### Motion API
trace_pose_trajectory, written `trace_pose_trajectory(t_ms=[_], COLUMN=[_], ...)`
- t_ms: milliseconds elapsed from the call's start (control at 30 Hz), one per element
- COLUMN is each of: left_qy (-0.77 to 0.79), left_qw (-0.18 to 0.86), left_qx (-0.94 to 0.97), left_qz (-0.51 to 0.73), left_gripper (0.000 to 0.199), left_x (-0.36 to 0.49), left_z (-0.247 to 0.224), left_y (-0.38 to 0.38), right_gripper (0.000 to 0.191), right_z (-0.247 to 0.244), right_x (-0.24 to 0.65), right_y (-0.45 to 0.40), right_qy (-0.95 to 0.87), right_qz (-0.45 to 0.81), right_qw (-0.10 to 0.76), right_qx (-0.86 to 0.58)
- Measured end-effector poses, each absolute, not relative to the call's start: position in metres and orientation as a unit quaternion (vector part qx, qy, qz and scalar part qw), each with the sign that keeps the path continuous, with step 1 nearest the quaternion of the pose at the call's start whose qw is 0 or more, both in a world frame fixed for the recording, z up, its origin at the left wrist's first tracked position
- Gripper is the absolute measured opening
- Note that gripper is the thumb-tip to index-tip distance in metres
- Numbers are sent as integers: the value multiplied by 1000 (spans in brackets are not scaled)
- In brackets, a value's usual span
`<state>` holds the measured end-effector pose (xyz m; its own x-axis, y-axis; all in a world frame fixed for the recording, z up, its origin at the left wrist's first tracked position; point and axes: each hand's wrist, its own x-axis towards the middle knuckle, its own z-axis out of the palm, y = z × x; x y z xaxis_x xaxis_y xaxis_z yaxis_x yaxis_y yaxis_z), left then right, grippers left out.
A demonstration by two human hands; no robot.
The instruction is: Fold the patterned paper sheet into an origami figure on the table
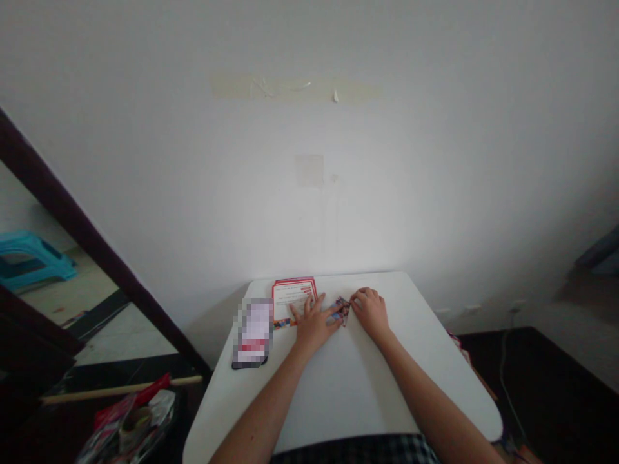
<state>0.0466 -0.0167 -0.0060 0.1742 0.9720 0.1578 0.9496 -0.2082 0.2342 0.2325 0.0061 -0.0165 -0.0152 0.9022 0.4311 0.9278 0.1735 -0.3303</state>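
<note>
Card stack [293, 294]: the landmark, lying flat on the far part of the counter [348, 393], with red-edged, printed cards.
Patterned piece [344, 310]: on the counter, to the right of the card stack and apart from it, in the space between the 2 hands.
Left hand [313, 324]: spread, palm down, at the card stack's near right corner; thumb and index finger reach right onto the patterned piece, while other fingers lie over the card stack.
Right hand [372, 312]: farther right of the card stack, fingers bent and close together, tips at the patterned piece's right edge; whether they pinch it or only press, I cannot tell.
Direction: the patterned piece lies right of the left hand and left of the right hand.
Nearer hand: 2 at contact, it seems; the left overlaps more of it.
Long axis: cannot tell, since fingers cover part of the outline.
Phone [254, 332]: left of the card stack and nearer the body, its screen blurred.
</note>
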Motion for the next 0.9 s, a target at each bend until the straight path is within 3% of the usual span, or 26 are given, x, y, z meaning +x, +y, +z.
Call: trace_pose_trajectory(t_ms=[633,900], left_qy=[618,610], left_qw=[30,32], left_qx=[770,773], left_qz=[156,174], left_gripper=[43,42], left_x=[45,43], left_z=[-13,-15], left_y=[-14,-13], right_gripper=[17,31], right_z=[-18,-19], right_x=[237,242], right_y=[5,2], right_qy=[-718,-741], right_qz=[19,44], right_qw=[299,286], right_qx=[-628,-606])
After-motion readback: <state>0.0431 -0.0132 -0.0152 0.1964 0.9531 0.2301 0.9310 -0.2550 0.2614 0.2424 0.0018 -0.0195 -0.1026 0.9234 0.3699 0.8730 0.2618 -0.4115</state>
